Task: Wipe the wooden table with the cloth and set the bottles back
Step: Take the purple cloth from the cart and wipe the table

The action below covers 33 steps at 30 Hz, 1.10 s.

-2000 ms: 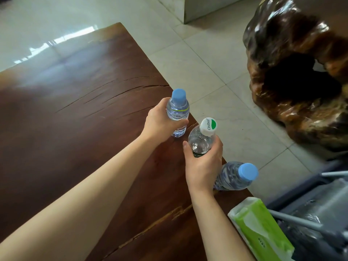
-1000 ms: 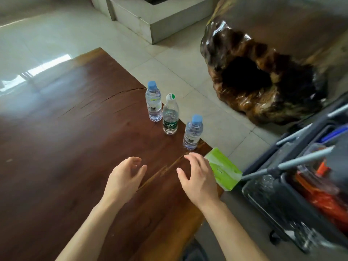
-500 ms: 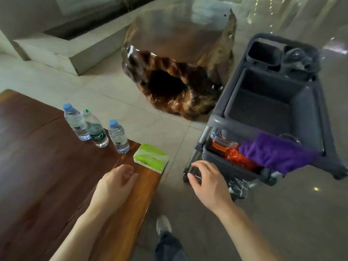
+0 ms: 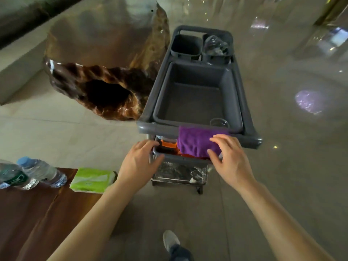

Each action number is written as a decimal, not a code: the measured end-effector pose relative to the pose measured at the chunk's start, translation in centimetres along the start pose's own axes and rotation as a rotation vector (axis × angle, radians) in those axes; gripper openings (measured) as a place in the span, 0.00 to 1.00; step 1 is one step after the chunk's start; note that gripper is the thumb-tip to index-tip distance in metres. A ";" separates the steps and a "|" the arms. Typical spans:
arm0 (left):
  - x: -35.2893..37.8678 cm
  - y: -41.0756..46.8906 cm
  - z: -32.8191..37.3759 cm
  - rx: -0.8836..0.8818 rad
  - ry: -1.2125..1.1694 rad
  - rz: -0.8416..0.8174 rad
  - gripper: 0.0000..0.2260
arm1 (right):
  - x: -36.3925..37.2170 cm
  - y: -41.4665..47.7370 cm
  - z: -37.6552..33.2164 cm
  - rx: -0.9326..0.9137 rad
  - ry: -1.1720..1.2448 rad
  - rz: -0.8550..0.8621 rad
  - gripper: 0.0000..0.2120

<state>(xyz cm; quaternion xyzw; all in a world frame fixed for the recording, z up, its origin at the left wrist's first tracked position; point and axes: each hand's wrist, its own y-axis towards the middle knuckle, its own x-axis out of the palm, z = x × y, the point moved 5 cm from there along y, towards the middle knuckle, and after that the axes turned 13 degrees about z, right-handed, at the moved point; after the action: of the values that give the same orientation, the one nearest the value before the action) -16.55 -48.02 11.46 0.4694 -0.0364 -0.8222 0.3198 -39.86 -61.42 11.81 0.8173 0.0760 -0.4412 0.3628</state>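
Purple cloth (image 4: 195,143) hangs over near rail of grey cart (image 4: 244,102). R hand (image 4: 228,160) spread open, fingertips on cloth, not gripping. L hand (image 4: 140,162) open, fingers on cart's lower shelf edge, just left of cloth. Bottles (image 4: 40,171) stand on wooden table (image 4: 37,213) w/ green tissue pack (image 4: 92,179), well left of both hands

Grey cart (image 4: 246,117) stands beside a carved stump (image 4: 105,72); tissue pack (image 4: 92,179) nearby.
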 end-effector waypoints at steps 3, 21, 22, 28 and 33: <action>3.2 2.9 2.6 0.110 0.031 0.006 0.22 | 0.0 2.2 3.1 -0.004 -0.045 -0.055 0.23; 6.5 8.5 4.9 0.191 -0.060 -0.030 0.16 | 2.4 9.2 5.7 0.019 0.307 -0.206 0.07; 5.8 8.6 4.7 0.172 -0.078 -0.007 0.18 | 2.3 9.8 5.1 0.024 0.342 -0.210 0.06; 0.3 7.6 2.1 0.068 -0.145 0.158 0.14 | 2.4 12.9 -1.4 0.031 0.614 -0.297 0.05; -6.8 4.4 -0.7 -0.071 -0.094 0.437 0.10 | 3.1 13.8 -9.8 -0.125 0.801 -0.372 0.09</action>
<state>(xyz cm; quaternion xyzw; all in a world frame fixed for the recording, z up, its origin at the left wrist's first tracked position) -11.40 -47.51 17.77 0.4002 -0.1232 -0.7551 0.5045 -25.34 -65.55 20.13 0.8728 0.3825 -0.1421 0.2679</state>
